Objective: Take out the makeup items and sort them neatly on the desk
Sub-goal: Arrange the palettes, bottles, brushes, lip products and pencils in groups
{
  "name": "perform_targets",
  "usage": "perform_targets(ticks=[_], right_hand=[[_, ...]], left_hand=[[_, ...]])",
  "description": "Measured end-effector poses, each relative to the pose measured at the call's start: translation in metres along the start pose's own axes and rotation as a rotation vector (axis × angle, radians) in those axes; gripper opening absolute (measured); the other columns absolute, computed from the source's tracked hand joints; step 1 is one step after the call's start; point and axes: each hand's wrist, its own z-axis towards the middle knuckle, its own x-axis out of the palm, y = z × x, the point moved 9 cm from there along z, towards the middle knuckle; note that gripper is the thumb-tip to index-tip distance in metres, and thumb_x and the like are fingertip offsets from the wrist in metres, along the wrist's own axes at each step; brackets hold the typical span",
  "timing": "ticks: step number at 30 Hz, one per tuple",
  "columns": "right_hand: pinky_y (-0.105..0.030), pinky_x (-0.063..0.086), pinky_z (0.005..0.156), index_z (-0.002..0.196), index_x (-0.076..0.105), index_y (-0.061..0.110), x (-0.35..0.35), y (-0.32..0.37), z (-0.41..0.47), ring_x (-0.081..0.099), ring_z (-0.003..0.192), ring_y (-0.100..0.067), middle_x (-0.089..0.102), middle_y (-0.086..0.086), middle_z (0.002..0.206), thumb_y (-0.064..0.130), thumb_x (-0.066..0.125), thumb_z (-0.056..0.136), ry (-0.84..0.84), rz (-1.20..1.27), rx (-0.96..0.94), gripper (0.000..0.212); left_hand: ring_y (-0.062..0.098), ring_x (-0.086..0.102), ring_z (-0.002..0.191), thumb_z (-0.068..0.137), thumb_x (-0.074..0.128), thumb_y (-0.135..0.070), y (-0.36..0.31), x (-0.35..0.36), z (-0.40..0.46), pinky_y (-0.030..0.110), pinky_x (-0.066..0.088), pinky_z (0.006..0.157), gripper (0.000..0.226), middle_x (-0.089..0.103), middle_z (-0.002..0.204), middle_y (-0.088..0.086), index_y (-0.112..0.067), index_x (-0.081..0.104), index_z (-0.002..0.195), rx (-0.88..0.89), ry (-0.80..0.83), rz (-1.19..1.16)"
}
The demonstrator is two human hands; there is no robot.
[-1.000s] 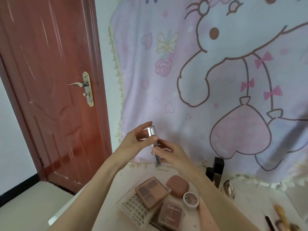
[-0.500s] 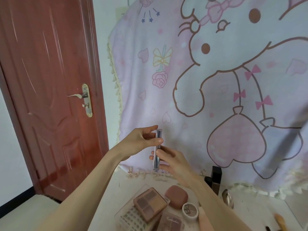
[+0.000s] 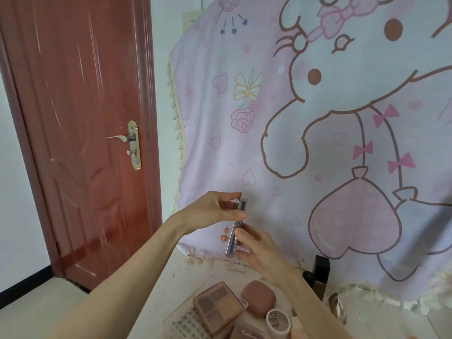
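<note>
I have one view only, from the wide-angle camera on the person's head, which faces forward and only slightly down, toward the cartoon wall hanging and the red door at left. It sits close over the forearms, so the left hand and right hand fall in the lower middle, and just the desk edge with its near items shows along the bottom. With no second view, nothing overlaps.

2 hands, 3 palettes, 1 compact, 1 jar.
</note>
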Motion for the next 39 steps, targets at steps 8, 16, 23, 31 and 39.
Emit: perform_targets(ticks=[8, 16, 23, 31, 39], right_hand=[[-0.037, 0.055, 0.084, 0.108, 0.07, 0.005, -0.021, -0.003, 0.007, 0.065, 0.104, -0.028, 0.069, -0.016, 0.109, 0.055, 0.066, 0.068, -0.022, 0.43, 0.189, 0.064], [-0.044, 0.051, 0.092, 0.136, 0.045, 0.013, -0.006, 0.028, 0.002, 0.054, 0.119, -0.037, 0.054, -0.02, 0.132, 0.059, 0.065, 0.071, 0.126, 0.508, 0.163, 0.082], [-0.053, 0.041, 0.101, 0.135, 0.046, 0.005, -0.011, 0.032, 0.003, 0.046, 0.125, -0.042, 0.041, -0.03, 0.139, 0.06, 0.071, 0.069, 0.104, 0.687, 0.068, 0.089], [-0.054, 0.046, 0.094, 0.123, 0.058, 0.004, -0.003, 0.028, 0.004, 0.054, 0.117, -0.043, 0.045, -0.016, 0.136, 0.054, 0.076, 0.067, 0.042, 0.808, 0.062, 0.078], [-0.055, 0.045, 0.095, 0.12, 0.061, 0.002, -0.006, 0.001, -0.002, 0.056, 0.112, -0.044, 0.048, -0.03, 0.131, 0.054, 0.081, 0.058, -0.033, 0.847, 0.116, 0.083]], left_hand=[[-0.028, 0.039, 0.1, 0.075, 0.074, -0.036, -0.04, 0.0, -0.005, -0.006, 0.025, 0.087, 0.079, 0.048, 0.106, -0.036, -0.028, 0.033, 0.142, 0.233, -0.085, 0.284], [0.008, 0.031, 0.127, 0.068, 0.079, -0.039, -0.056, 0.015, -0.01, 0.032, 0.024, 0.111, 0.097, 0.046, 0.127, -0.025, -0.045, 0.016, 0.141, 0.333, -0.135, 0.348], [0.007, 0.028, 0.131, 0.077, 0.07, -0.045, -0.057, 0.017, -0.013, 0.021, 0.017, 0.107, 0.08, 0.036, 0.144, -0.014, -0.031, 0.028, 0.144, 0.379, -0.087, 0.526], [0.011, 0.044, 0.127, 0.081, 0.067, -0.04, -0.055, 0.018, -0.008, 0.019, 0.028, 0.108, 0.064, 0.04, 0.144, -0.01, -0.02, 0.044, 0.137, 0.367, -0.023, 0.545], [-0.001, 0.029, 0.134, 0.089, 0.062, -0.023, -0.038, 0.027, -0.002, 0.012, 0.028, 0.104, 0.054, 0.036, 0.146, -0.013, -0.019, 0.042, 0.138, 0.237, 0.171, 0.499]])
